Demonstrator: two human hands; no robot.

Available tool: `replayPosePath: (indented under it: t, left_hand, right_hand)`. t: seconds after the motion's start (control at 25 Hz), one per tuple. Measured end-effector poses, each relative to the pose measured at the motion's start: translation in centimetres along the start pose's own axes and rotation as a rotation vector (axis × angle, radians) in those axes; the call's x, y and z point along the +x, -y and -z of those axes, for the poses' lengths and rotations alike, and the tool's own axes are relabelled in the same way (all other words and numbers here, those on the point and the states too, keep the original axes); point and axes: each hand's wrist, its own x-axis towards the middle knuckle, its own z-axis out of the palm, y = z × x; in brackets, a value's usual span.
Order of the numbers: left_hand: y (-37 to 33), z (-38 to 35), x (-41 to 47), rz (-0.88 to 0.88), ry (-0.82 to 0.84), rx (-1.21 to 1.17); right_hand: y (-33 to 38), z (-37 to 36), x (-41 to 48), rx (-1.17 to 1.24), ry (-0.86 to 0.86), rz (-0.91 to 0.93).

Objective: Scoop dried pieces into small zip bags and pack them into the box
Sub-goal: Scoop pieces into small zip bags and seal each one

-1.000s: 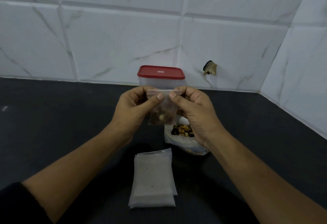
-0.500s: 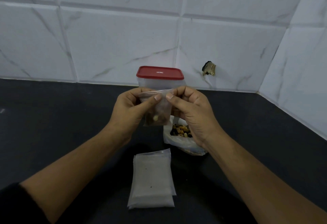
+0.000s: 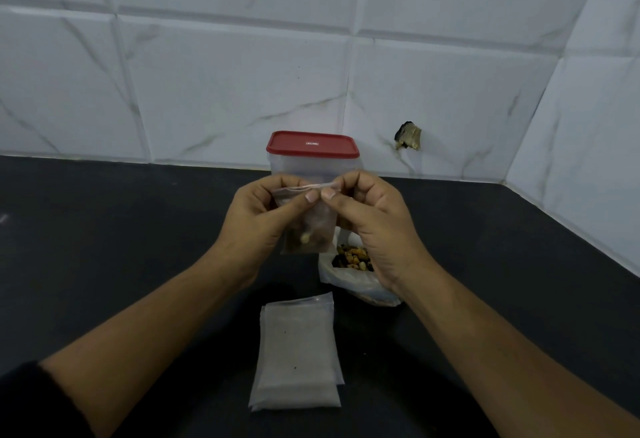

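L hand (image 3: 256,226): bare; thumbnail (image 3: 311,196) cut short.
R hand (image 3: 374,230): bare; thumbnail short too.
L forearm (image 3: 156,327): bare up to approx. the elbow.
L sleeve (image 3: 38,403): black, plain fabric, no markings visible; seen only in btm-left corner.
R forearm (image 3: 502,351): bare right to frame edge.

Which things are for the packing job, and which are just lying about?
For the job: small zip bag pinched by left hand and right hand; open bag of dried pieces; stack of empty zip bags; red-lidded box.
Just there: chipped spot on wall tile; black counter.
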Motion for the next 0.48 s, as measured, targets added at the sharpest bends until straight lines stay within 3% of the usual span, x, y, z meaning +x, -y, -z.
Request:
replayPosePath:
  t: [0.48]
  left_hand:
    - [0.03, -0.12, 0.00, 0.027, -0.036, -0.060]
  right_hand:
    - [0.38, 0.25, -0.06, 0.023, -0.008, -0.007]
